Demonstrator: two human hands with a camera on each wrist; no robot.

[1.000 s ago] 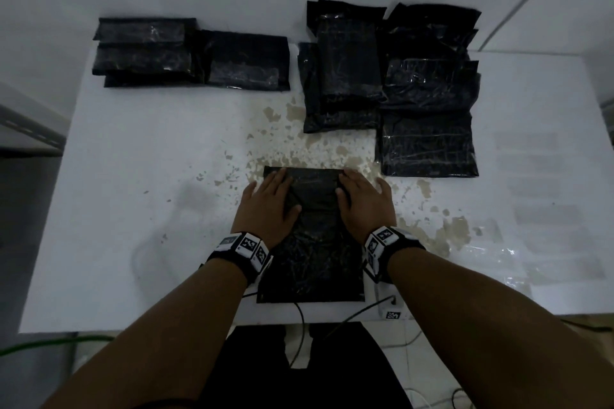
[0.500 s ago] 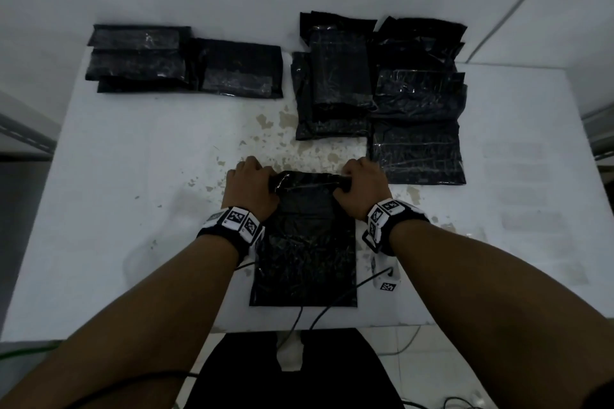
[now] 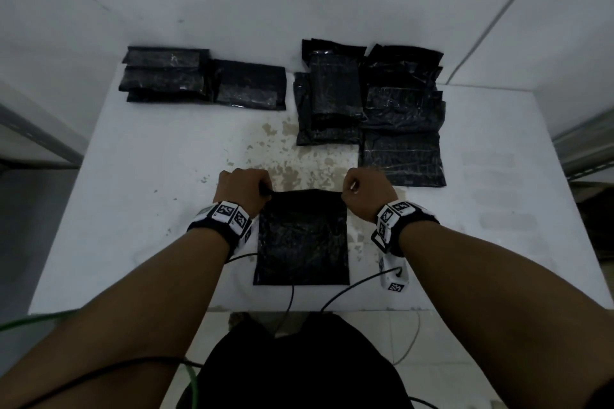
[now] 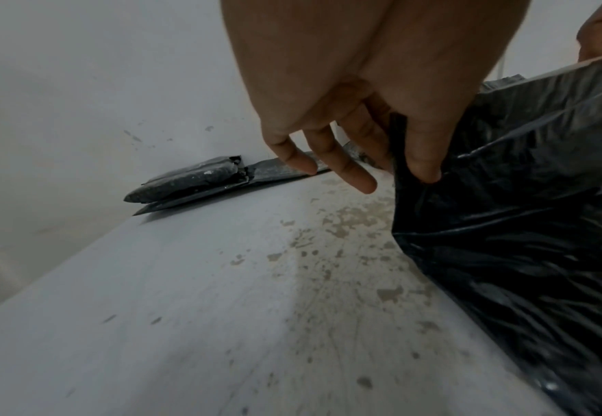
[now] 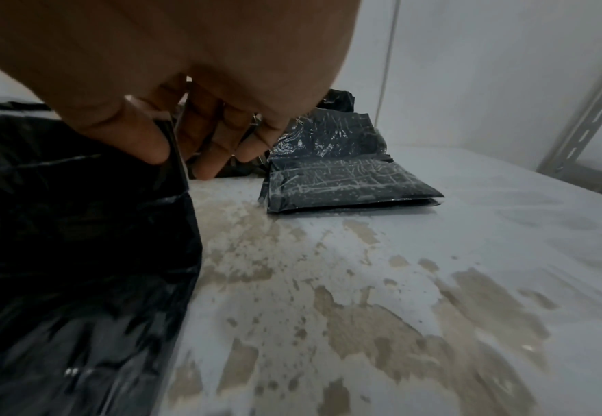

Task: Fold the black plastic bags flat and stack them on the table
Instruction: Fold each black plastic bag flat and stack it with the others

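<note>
A black plastic bag [image 3: 302, 239] lies near the front edge of the white table [image 3: 133, 209]. My left hand [image 3: 244, 188] pinches its far left corner, seen close in the left wrist view as thumb and fingers on the black bag [image 4: 505, 225]. My right hand [image 3: 363, 191] pinches the far right corner, and the right wrist view shows the thumb pressed on the bag [image 5: 78, 239]. The far edge is lifted off the table and folded toward me. A stack of folded bags [image 3: 202, 80] sits at the back left.
A loose pile of black bags [image 3: 372, 109] lies at the back right, also in the right wrist view as a folded bag [image 5: 342, 180]. Brown worn patches [image 3: 285, 163] mark the table's middle. Cables [image 3: 289, 295] hang over the front edge. A metal shelf frame [image 5: 591, 118] stands right.
My hands went from pressing flat on the bag to gripping its far corners. They have lifted that edge and drawn it back toward me, spreading apart.
</note>
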